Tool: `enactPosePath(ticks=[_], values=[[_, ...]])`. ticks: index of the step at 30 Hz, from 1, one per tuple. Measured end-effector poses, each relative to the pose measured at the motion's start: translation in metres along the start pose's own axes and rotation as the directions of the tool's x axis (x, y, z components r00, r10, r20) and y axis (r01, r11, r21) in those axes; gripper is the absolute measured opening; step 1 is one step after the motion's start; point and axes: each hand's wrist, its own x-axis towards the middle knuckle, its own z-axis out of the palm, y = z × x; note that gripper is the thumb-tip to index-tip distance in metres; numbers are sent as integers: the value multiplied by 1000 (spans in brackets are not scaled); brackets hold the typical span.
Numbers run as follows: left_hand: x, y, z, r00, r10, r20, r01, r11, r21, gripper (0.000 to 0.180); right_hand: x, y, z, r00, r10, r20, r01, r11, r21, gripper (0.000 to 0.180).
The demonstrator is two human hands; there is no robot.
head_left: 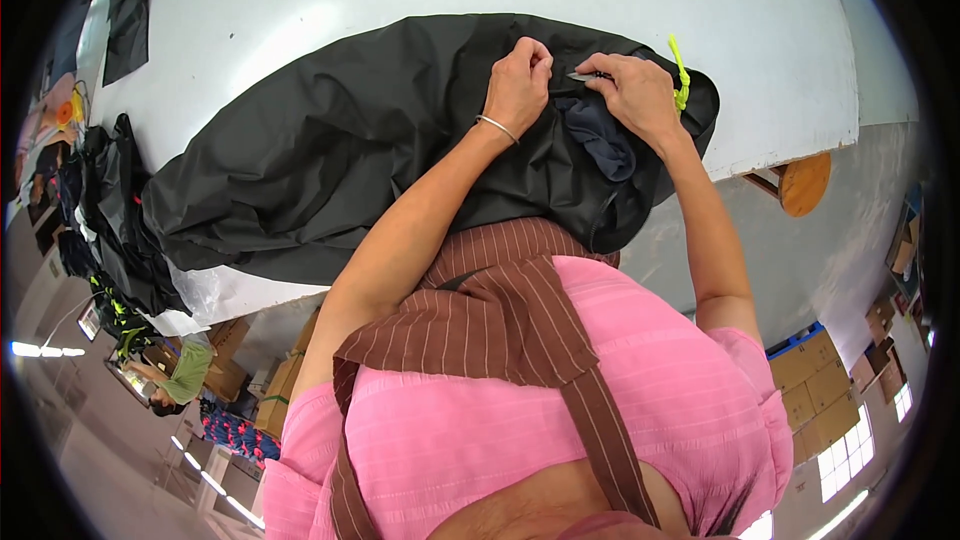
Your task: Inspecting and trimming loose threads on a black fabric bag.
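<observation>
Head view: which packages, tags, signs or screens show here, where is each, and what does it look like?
Tag: thin neon-yellow strip on the black garment, beside the right hand.
Boxes: brown cardboard stacks, lower right.
More boxes: brown cardboard, lower left beyond the table.
Plastic bag: clear, at the table edge.
No signs or screens seen.

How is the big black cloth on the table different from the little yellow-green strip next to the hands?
The black cloth is large, dark and spread in folds over the white table; the yellow-green strip is small, thin and bright. The left hand pinches the cloth; the right hand lies beside the strip. Both lie on the table.
</observation>
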Motion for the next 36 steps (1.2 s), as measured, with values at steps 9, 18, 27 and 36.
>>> enactPosePath(ticks=[9,18,27,36], values=[[-14,0,-4,935,352,40,-354,923,151,15,20,58,-28,902,65,-428,-16,993,118,28],[-28,23,-37,976,128,177,-130,992,-2,17,-3,47,-59,849,-192,-493,106,975,-197,38],[-41,42,-50,932,350,-98,-227,772,593,43,-80,-31,15,991,-114,-65,120,987,103,51],[-56,10,-91,989,58,-136,-2,925,380,16,-11,-47,1,963,-57,-265,220,737,639,38]])
